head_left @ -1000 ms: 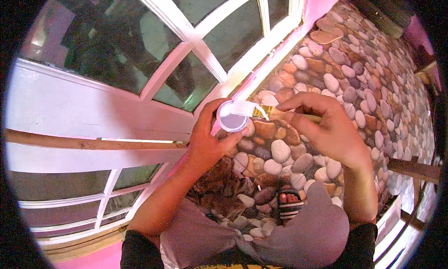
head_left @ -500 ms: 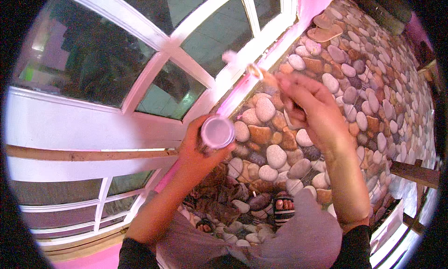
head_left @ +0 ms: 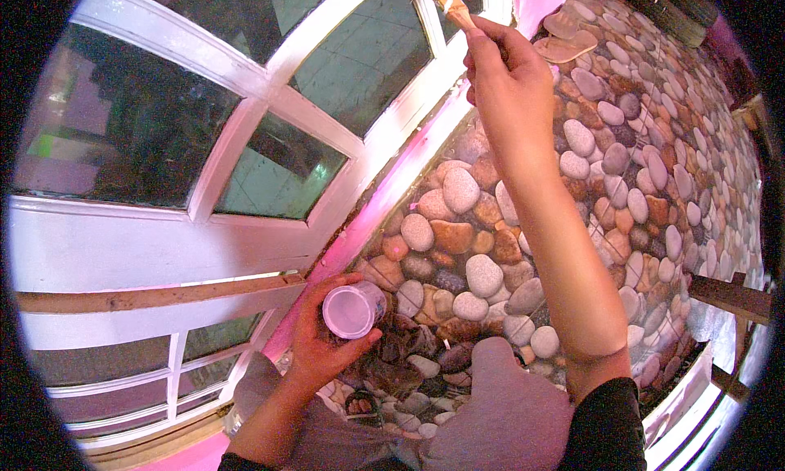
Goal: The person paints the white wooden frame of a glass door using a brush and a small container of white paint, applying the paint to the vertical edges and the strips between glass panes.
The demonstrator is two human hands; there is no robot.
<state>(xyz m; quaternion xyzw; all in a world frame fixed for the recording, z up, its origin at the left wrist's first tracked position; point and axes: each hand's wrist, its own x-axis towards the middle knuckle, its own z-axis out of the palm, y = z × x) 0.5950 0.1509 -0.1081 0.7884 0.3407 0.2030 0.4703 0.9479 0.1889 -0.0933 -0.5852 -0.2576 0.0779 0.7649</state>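
My left hand (head_left: 320, 352) is wrapped around a small round cup (head_left: 350, 311) of pale, whitish paint, held upright above my lap. Stretched far forward, my right hand (head_left: 515, 82) pinches the wooden handle of a paintbrush (head_left: 455, 9). Its white-coated bristles reach the upper edge of the view, at a bar of the white paned frame (head_left: 263, 85); whether they touch it I cannot tell. Dark glass panes (head_left: 282, 172) fill the frame on my left.
Pebble-patterned flooring (head_left: 484, 275) spreads out on the right. A pair of sandals (head_left: 566, 46) lies at the far end beside the pink wall. A brown wooden strip (head_left: 163, 295) crosses the lower left. Dark cloth (head_left: 396, 356) lies on the floor near my legs. Wooden bars (head_left: 728, 298) stand at right.
My right hand has moved forward with the paintbrush, from the frame's lower edge up to a far bar. My left hand and the cup have shifted back toward me and slightly left.
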